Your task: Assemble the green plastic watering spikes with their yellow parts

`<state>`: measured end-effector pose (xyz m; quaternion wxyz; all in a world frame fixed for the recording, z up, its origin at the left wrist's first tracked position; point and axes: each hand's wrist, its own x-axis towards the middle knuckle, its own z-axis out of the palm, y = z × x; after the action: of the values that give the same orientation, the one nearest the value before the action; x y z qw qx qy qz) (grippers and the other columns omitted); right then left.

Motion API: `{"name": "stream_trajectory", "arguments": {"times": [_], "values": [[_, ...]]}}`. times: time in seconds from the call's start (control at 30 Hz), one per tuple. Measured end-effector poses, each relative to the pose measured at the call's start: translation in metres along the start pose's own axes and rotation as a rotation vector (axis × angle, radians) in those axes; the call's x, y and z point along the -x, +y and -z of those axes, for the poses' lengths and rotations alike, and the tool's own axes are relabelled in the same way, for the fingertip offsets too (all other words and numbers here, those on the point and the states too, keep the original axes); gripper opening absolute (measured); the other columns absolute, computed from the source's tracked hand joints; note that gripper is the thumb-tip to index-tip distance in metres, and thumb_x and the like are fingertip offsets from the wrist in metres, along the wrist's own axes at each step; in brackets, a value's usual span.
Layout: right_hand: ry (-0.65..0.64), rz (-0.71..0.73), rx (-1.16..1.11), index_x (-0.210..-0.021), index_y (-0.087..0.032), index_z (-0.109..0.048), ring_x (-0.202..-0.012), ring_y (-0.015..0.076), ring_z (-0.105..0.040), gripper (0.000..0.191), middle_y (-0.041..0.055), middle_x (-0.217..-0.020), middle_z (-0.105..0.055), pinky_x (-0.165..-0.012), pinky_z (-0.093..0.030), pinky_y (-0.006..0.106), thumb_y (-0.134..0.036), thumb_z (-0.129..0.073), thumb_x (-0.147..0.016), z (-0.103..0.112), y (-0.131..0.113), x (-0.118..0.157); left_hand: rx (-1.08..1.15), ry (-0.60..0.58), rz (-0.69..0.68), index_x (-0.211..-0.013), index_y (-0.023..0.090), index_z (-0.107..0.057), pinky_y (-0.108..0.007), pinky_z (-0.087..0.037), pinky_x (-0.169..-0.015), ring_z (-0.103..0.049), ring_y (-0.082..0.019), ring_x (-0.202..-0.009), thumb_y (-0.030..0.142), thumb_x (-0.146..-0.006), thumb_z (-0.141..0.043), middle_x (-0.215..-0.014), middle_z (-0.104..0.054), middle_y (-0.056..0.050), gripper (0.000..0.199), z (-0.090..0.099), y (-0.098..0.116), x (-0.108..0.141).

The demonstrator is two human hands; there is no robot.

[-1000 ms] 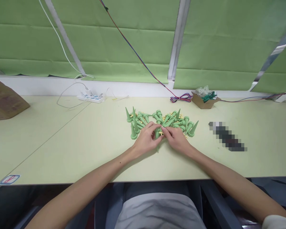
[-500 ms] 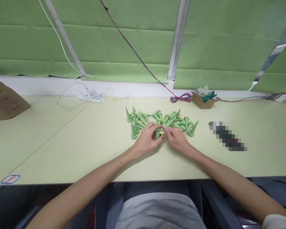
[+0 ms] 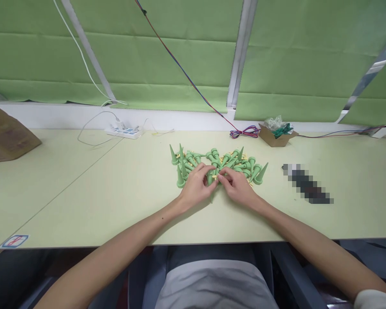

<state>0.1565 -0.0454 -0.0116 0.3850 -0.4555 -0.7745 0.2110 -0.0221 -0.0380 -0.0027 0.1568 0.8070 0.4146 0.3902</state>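
Fingers of my left hand [image 3: 197, 184] are wrapped round a green cone-shaped spike [image 3: 209, 177], its thin tip pointing down toward the table edge. My right hand [image 3: 239, 186] pinches a small yellow piece [image 3: 215, 176] against the side of that spike. Both hands meet at the near side of a pile of green spikes [image 3: 227, 159]. Small yellow parts lie among and behind the pile. Several spikes stand upright on their wide ends, among them one at the left [image 3: 180, 178]. My fingers partly hide the held pieces.
A pale table [image 3: 116, 193] stretches across the view. At the back are a power strip [image 3: 125, 132], a coiled red-blue cable [image 3: 244, 132] and a small cardboard box [image 3: 273, 138]. A blurred dark object [image 3: 309, 185] lies right; brown cardboard [image 3: 9, 135] is far left.
The held spike has shifted slightly left and up. My right fingertips have moved a little lower and left, onto the yellow piece.
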Motion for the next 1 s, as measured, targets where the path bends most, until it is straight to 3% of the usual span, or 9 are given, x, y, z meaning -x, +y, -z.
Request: {"name": "stream_trajectory", "arguments": {"times": [0.4, 0.73, 0.83, 1.0], "values": [[0.017, 0.027, 0.057, -0.064, -0.021, -0.037, -0.051, 0.0124, -0.037, 0.037, -0.0037, -0.054, -0.042, -0.054, -0.026, 0.028, -0.033, -0.039, -0.099, 0.0001, 0.0006, -0.0021, 0.019, -0.009, -0.038, -0.112, 0.018, -0.063, -0.026, -0.047, -0.061, -0.050, -0.009, -0.059, 0.025, -0.084, -0.064, -0.093, -0.058, -0.003, 0.029, 0.0001, 0.0012, -0.0002], [0.036, 0.006, 0.039, -0.063, -0.021, -0.037, -0.050, 0.0119, -0.036, 0.040, -0.0039, -0.054, -0.041, -0.054, -0.028, 0.027, -0.037, -0.038, -0.100, -0.0001, -0.0009, -0.0020, 0.025, -0.014, -0.028, -0.112, 0.018, -0.064, -0.027, -0.048, -0.062, -0.052, -0.010, -0.060, 0.026, -0.084, -0.064, -0.093, -0.059, -0.003, 0.029, 0.0014, 0.0032, -0.0015], [0.035, 0.007, 0.022, -0.067, -0.021, -0.043, -0.050, 0.0119, -0.037, 0.037, -0.0044, -0.054, -0.042, -0.053, -0.028, 0.027, -0.038, -0.040, -0.100, -0.0005, -0.0020, -0.0011, 0.030, 0.004, 0.003, -0.111, 0.018, -0.065, -0.027, -0.048, -0.062, -0.052, -0.009, -0.059, 0.027, -0.084, -0.063, -0.094, -0.059, -0.003, 0.028, 0.0023, 0.0042, -0.0025], [0.001, -0.010, -0.021, -0.090, -0.021, -0.052, -0.046, 0.0128, -0.037, 0.019, -0.0071, -0.052, -0.043, -0.051, -0.027, 0.027, -0.037, -0.044, -0.098, -0.0005, -0.0028, 0.0002, 0.011, 0.017, 0.018, -0.111, 0.019, -0.066, -0.028, -0.049, -0.065, -0.052, -0.010, -0.060, 0.028, -0.085, -0.063, -0.093, -0.059, -0.003, 0.028, 0.0024, 0.0044, -0.0029]]}}
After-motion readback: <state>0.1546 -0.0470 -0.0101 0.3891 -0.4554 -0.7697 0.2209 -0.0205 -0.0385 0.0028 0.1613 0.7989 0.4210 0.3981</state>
